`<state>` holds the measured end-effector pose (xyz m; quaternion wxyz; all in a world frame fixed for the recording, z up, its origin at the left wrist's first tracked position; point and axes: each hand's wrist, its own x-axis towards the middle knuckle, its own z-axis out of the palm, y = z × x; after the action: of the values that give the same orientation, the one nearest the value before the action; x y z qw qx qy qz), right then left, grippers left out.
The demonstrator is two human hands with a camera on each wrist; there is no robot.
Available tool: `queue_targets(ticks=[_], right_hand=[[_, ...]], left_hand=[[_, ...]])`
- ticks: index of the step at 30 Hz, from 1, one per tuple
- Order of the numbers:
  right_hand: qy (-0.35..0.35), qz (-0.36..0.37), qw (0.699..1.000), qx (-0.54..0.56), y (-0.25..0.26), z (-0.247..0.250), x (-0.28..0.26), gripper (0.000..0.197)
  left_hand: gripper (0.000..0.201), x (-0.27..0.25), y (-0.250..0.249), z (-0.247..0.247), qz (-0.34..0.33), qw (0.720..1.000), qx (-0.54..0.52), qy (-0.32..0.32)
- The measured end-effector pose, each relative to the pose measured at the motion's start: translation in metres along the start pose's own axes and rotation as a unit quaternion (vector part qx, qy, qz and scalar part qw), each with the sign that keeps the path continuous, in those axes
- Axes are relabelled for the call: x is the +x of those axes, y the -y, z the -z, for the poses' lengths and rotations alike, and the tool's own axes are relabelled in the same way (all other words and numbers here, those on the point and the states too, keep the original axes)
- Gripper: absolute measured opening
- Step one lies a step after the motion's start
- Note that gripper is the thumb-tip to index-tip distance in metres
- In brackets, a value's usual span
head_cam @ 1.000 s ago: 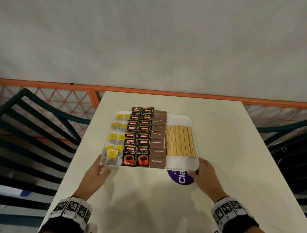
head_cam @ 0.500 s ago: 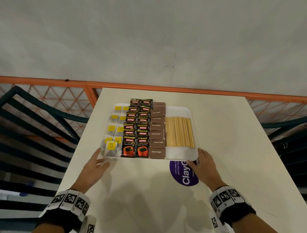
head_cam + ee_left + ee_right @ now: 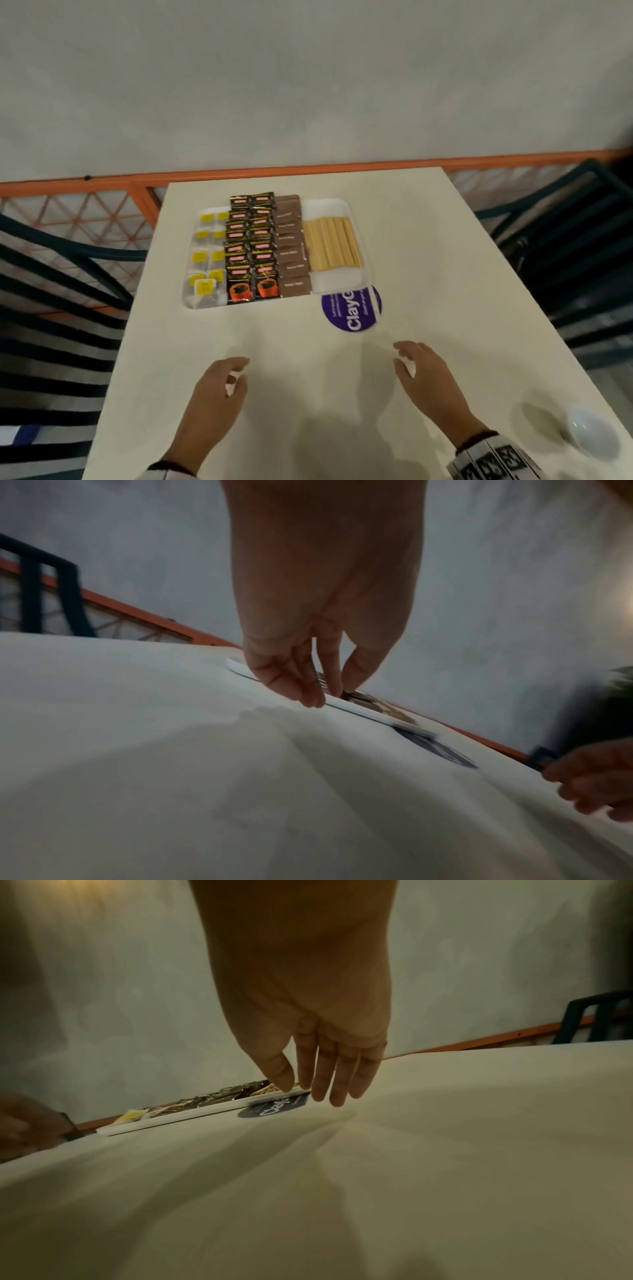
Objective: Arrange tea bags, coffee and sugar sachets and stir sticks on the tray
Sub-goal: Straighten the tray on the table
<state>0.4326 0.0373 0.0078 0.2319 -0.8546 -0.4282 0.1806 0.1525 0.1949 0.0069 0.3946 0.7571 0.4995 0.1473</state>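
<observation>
Two hands sit lowest in the head view, both mine and both free: my left hand (image 3: 212, 397) hovers over the bare table (image 3: 308, 394) at lower centre with its fingers loosely curled around nothing, and my right hand (image 3: 431, 380) hangs at lower right with fingers relaxed and spread, also holding nothing. A second ago both were up at the near corners of the tray (image 3: 329, 282), touching its rim; now they are drawn back toward me and well apart from it, so I read that as letting go after a last nudge. At the bottom right edge of the frame a small white bowl (image 3: 592, 435) stands by itself. Further up, a round purple sticker (image 3: 352, 311) lies on the table, its far edge tucked under the tray's near right corner. The tray rests in the middle of the frame, and its rows run away from me: tea bags (image 3: 205, 260) with yellow tags on the left, two columns of coffee sachets (image 3: 251, 246) next, a column of brown sugar sachets (image 3: 293, 250), then the stir sticks (image 3: 330, 245) side by side on the right. Everything looks lined up inside the rim, so I judge the arranging finished, or nearly so. Beyond the table's far edge runs an orange rail (image 3: 239, 173) under a pale wall.
</observation>
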Motion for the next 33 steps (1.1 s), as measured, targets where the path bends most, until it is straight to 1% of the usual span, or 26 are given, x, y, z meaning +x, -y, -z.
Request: queue_targets(ticks=[2,3,5,6,8,10,12,13,15,16,17,18,19,22,23,27,30,33], right_hand=[[0.006,-0.004,1.0,-0.014,-0.013,0.011,-0.035,0.022],[0.004,-0.011,1.0,-0.021,-0.021,0.018,-0.053,0.019],[-0.012,-0.033,0.998,-0.044,-0.041,0.033,-0.085,0.014],[-0.032,-0.042,0.997,-0.054,-0.052,0.041,-0.099,0.014],[-0.081,-0.065,0.992,-0.073,-0.075,0.059,-0.122,0.018],[-0.134,-0.091,0.98,-0.114,-0.094,0.077,-0.141,0.024],[-0.163,-0.141,0.965,-0.15,-0.111,0.093,-0.158,0.034],[-0.166,-0.173,0.958,-0.158,-0.12,0.1,-0.164,0.043],[-0.135,-0.236,0.948,-0.164,-0.14,0.108,-0.175,0.065],[-0.112,-0.254,0.946,-0.165,-0.15,0.11,-0.179,0.075],[-0.09,-0.26,0.947,-0.163,-0.159,0.113,-0.183,0.082],[-0.07,-0.259,0.951,-0.155,-0.165,0.116,-0.185,0.085],[-0.049,-0.255,0.956,-0.133,-0.169,0.119,-0.186,0.082],[-0.024,-0.213,0.974,-0.069,-0.176,0.126,-0.186,0.057],[-0.016,-0.196,0.979,-0.062,-0.178,0.128,-0.187,0.053],[0.018,-0.18,0.982,-0.051,-0.191,0.142,-0.201,0.058],[0.03,-0.19,0.979,-0.064,-0.204,0.159,-0.217,0.059],[0.049,-0.212,0.974,-0.067,-0.215,0.171,-0.228,0.062]], left_hand=[[0.038,-0.016,-0.016,-0.021,-0.037,0.998,-0.002,0.05],[0.037,-0.025,-0.025,-0.033,-0.05,0.995,-0.005,0.082],[0.03,-0.038,-0.045,-0.058,-0.083,0.987,0.0,0.138],[0.026,-0.045,-0.055,-0.07,-0.105,0.981,0.005,0.161],[0.021,-0.056,-0.078,-0.095,-0.147,0.967,0.016,0.207],[0.019,-0.064,-0.099,-0.119,-0.178,0.953,0.031,0.243],[0.02,-0.071,-0.121,-0.142,-0.198,0.942,0.048,0.266],[0.021,-0.075,-0.131,-0.153,-0.207,0.938,0.053,0.273],[0.022,-0.082,-0.149,-0.174,-0.232,0.927,0.064,0.286],[0.023,-0.086,-0.157,-0.183,-0.248,0.921,0.075,0.292],[0.024,-0.088,-0.166,-0.192,-0.263,0.914,0.087,0.297],[0.026,-0.09,-0.175,-0.2,-0.277,0.908,0.098,0.299],[0.028,-0.092,-0.184,-0.209,-0.292,0.903,0.107,0.297],[0.037,-0.095,-0.215,-0.234,-0.332,0.889,0.133,0.287],[0.04,-0.096,-0.225,-0.242,-0.344,0.883,0.147,0.283],[0.055,-0.094,-0.262,-0.276,-0.382,0.86,0.21,0.265],[0.068,-0.091,-0.281,-0.302,-0.378,0.855,0.242,0.259],[0.078,-0.088,-0.292,-0.324,-0.363,0.85,0.265,0.274]])
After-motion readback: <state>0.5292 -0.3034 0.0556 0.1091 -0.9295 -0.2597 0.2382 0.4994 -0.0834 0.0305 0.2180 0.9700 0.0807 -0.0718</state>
